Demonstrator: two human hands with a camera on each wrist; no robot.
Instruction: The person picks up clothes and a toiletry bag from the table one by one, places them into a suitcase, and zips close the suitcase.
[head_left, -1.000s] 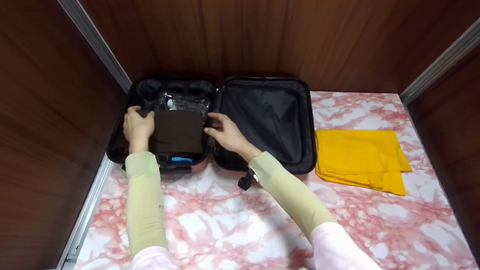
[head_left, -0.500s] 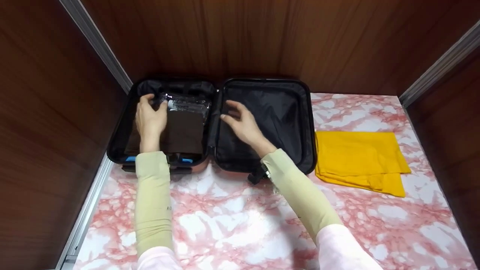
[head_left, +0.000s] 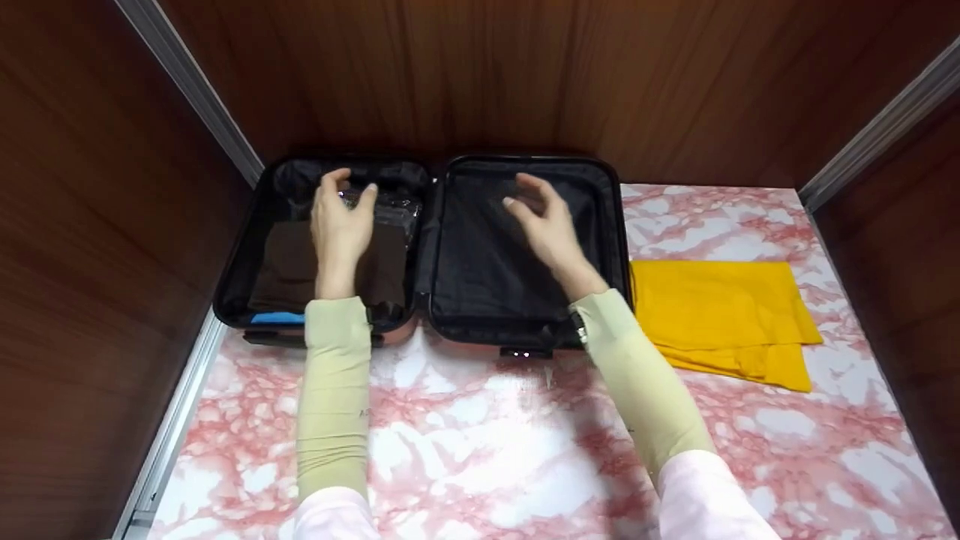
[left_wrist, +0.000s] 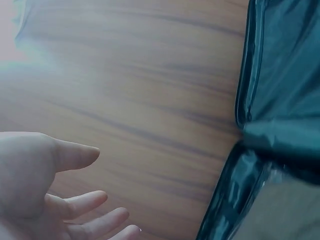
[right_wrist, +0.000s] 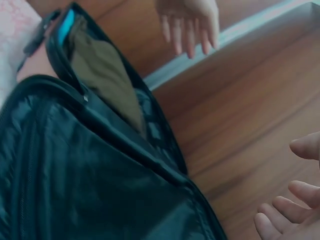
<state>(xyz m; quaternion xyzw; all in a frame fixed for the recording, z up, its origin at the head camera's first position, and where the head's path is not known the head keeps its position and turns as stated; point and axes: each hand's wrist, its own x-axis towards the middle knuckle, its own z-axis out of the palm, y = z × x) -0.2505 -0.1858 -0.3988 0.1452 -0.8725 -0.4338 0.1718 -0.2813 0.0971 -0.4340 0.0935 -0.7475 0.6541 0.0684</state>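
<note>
Suitcase [head_left: 495,277] lies open flat by the far wall [head_left: 517,75], prob. so both halves can be reached; folded brown cloth [head_left: 289,262] sits in L half's near part, likely folded to fit. L hand [head_left: 341,225] hovers over it, R hand [head_left: 553,229] over R half, both empty w/ fingers apart. Cloth: dark, matte, lightly creased; yellow cloth [head_left: 712,300] at right.

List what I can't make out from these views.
Head: parts of the brown cloth and clear plastic, behind the left hand.
Head: what the blue item is; only a strip shows, the cloth and left sleeve apparently covering the rest.
Head: the sleeve's lettering, too small.
Right wrist: part of the right hand, cut off by the frame edge.
</note>
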